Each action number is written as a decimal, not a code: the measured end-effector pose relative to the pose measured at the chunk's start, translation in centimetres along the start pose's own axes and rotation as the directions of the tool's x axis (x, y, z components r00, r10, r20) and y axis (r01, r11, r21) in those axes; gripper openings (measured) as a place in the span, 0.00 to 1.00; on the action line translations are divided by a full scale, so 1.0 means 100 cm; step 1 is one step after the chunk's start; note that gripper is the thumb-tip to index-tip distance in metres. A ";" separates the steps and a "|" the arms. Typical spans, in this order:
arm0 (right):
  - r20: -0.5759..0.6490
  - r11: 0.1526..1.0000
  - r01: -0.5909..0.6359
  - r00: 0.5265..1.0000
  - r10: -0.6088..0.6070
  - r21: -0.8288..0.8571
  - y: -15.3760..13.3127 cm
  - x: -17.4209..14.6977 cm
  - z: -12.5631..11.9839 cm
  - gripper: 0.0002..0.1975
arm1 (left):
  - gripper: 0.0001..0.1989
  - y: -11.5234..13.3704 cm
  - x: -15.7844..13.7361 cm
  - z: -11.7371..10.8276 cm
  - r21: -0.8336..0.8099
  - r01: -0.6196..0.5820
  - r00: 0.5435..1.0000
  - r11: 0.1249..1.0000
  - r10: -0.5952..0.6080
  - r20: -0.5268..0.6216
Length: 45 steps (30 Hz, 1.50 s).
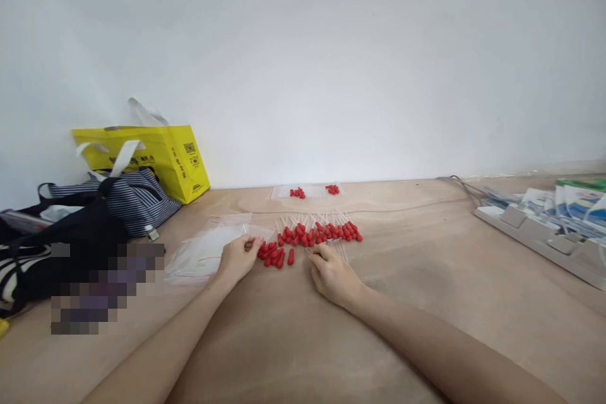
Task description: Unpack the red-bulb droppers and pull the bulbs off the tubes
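Observation:
My left hand [240, 257] is closed, its fingertips pinched together beside a small heap of loose red rubber bulbs [274, 255]; what it grips, if anything, is hidden. My right hand [334, 273] is pinched shut on a thin clear tube, of which only a bit shows at the fingertips. More clear tubes [339, 249] lie just behind that hand. Beyond both hands, droppers [307, 235] with red bulbs lie in a row, their pale stems toward the wall. One loose bulb [290, 257] lies apart, between my hands.
Clear zip bags [201, 254] are spread at my left. Near the wall, two groups of red bulbs [297, 193] lie on another clear bag [312, 191]. A yellow bag [182, 164], a striped bag [142, 202] and a black bag [71, 246] stand left. A grey tray [534, 245] holds packets at right.

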State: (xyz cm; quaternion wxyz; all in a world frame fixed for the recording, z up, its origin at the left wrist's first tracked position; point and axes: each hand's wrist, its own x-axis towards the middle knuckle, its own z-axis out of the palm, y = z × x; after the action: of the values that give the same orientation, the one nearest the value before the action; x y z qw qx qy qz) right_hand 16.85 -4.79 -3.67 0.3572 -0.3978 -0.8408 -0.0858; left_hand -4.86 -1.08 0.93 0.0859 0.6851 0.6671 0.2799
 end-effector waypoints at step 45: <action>-0.222 0.980 -0.169 0.964 0.144 -0.100 0.042 -0.027 -0.047 0.13 | 0.07 0.037 -0.011 0.001 0.280 -0.487 0.817 0.827 0.545 -0.190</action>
State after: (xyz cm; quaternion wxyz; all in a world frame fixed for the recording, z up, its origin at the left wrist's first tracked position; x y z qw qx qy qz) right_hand 23.52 -5.65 -2.65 0.4269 -0.4719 -0.7569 -0.1491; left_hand -1.55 -2.44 2.34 -0.1583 0.8029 0.4869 0.3053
